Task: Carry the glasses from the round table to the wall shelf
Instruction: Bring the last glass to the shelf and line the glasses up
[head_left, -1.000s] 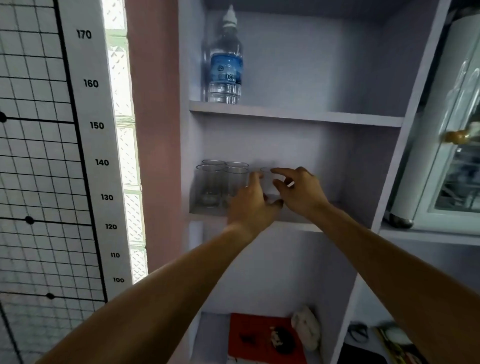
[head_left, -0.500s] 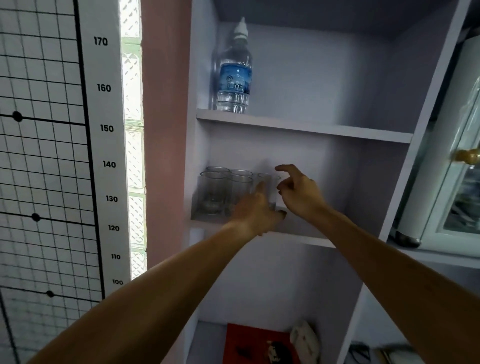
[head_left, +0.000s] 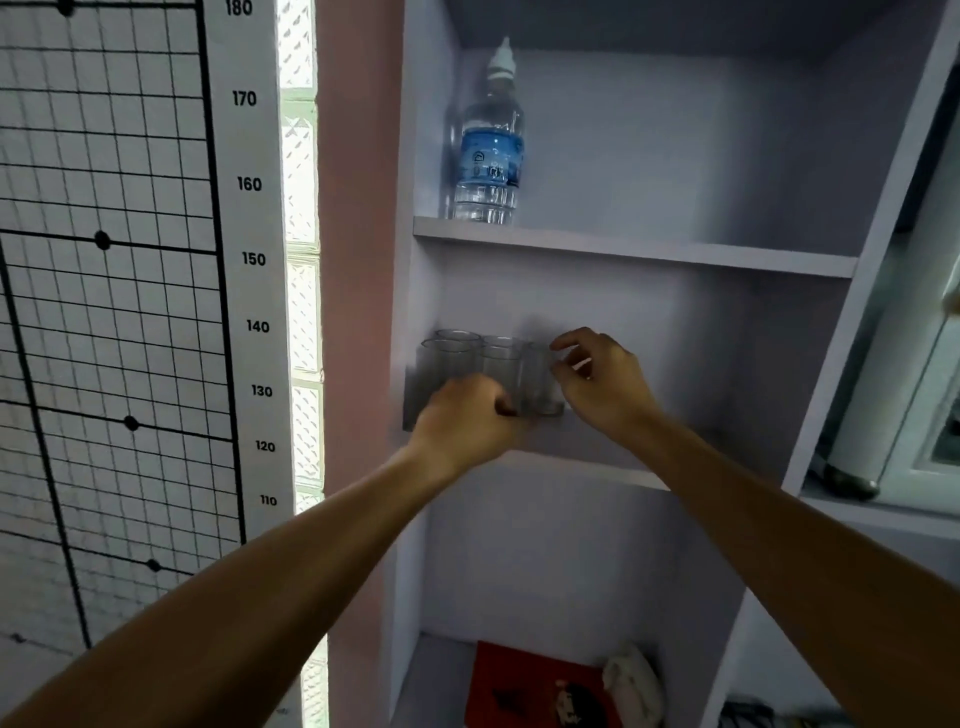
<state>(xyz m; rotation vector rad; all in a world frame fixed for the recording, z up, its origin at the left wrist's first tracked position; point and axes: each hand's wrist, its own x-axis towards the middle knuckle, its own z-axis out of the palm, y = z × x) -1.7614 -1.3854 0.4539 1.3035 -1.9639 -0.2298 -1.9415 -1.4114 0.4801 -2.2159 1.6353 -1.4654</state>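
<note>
Several clear glasses stand close together at the left end of the wall shelf's middle board. The rightmost glass stands at the end of the group. My left hand is low in front of the glasses with its fingers curled in; its knuckles hide their bases, and I see nothing held in it. Just right of the rightmost glass is my right hand, thumb and fingers spread, fingertips close to the glass but not around it.
A water bottle stands on the board above. A red item and a white object lie on the bottom board. A height chart hangs on the left wall. A white cabinet stands at the right.
Both hands were on the rightmost glass a second ago. My right hand has let go and opened beside it. My left hand's fingers have curled in and dropped lower.
</note>
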